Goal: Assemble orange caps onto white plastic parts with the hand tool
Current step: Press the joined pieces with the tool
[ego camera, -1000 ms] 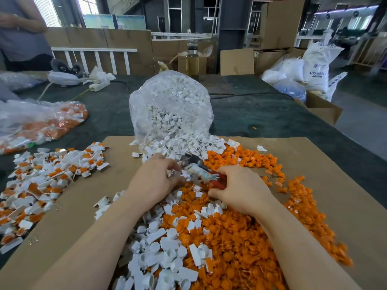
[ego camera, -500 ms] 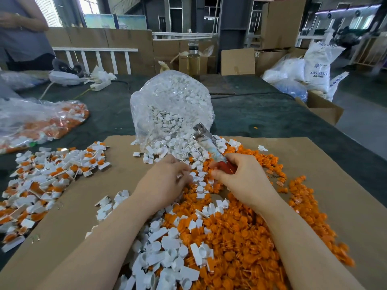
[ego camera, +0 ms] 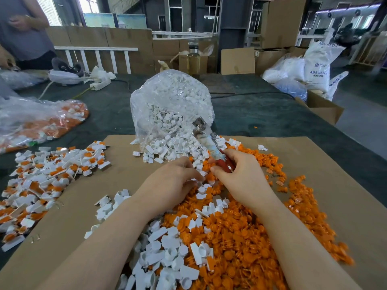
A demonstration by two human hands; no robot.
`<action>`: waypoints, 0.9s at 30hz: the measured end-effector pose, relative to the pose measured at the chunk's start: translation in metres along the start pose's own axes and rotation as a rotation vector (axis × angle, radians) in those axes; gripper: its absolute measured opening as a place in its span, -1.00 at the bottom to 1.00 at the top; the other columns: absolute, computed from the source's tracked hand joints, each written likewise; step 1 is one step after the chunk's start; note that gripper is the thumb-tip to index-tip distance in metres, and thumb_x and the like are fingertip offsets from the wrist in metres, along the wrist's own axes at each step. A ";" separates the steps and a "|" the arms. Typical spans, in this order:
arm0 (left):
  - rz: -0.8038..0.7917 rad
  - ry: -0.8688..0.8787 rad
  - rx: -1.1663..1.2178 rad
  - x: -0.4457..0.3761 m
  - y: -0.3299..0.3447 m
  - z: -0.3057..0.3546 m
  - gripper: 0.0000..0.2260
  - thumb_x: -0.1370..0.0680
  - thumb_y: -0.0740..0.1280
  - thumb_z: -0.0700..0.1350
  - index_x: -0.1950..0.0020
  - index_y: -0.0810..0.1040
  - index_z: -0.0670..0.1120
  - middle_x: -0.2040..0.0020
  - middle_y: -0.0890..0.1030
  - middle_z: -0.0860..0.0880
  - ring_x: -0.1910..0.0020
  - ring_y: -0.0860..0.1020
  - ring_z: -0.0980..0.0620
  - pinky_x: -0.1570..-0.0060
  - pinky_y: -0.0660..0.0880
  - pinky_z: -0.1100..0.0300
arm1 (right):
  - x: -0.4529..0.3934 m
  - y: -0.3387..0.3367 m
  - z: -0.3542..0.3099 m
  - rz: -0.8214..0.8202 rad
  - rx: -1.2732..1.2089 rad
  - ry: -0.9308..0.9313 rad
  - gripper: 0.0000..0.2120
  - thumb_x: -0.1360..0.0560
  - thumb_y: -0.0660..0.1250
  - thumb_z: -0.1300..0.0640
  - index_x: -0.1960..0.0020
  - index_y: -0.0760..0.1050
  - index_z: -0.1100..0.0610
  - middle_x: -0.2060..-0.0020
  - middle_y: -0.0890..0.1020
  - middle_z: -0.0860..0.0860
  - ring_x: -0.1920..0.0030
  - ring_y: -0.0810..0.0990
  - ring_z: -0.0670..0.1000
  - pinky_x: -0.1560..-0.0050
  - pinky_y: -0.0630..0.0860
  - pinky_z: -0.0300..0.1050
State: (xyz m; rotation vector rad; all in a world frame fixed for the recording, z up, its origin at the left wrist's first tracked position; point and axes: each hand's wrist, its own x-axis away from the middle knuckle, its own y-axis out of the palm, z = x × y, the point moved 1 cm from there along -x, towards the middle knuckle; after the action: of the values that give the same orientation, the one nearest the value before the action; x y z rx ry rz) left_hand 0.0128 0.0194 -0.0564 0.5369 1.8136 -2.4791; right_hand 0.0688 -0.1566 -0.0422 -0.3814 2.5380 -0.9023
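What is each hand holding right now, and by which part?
The right hand grips the hand tool by its red handle end, metal head pointing up and away. The left hand reaches into the white plastic parts; whether it holds one cannot be told.

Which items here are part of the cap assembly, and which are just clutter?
In use:
hand tool, gripped by right hand
left hand picking among loose white parts
orange caps
clear bag of white parts
assembled pile

Lying about:
glass bottle
power strip
ABS resin sack
cardboard boxes
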 end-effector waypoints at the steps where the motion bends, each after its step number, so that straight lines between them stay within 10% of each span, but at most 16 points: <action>1: -0.007 -0.004 0.012 0.000 0.000 0.001 -0.82 -0.61 0.31 -0.04 -0.18 0.64 0.08 -0.04 0.48 0.07 0.14 0.44 0.14 0.13 0.42 0.25 | 0.000 0.000 0.000 0.002 -0.006 0.000 -0.85 -0.51 0.39 0.03 -0.07 0.58 -0.01 0.21 0.59 -0.18 0.20 0.57 -0.17 0.24 0.36 -0.36; 27: -0.319 -0.133 0.053 0.003 -0.020 0.008 -0.91 -0.57 0.34 0.09 0.03 0.46 0.14 0.03 0.45 0.10 0.07 0.52 0.12 0.02 0.47 0.22 | 0.003 -0.001 -0.004 0.024 0.021 -0.030 -0.82 -0.52 0.38 0.03 -0.11 0.55 0.02 0.14 0.60 -0.16 0.15 0.57 -0.14 0.12 0.56 -0.17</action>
State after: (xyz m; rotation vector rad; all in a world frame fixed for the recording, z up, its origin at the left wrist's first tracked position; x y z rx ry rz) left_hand 0.0040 0.0191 -0.0368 0.0829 1.9167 -2.6894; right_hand 0.0649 -0.1567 -0.0396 -0.3541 2.4991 -0.9063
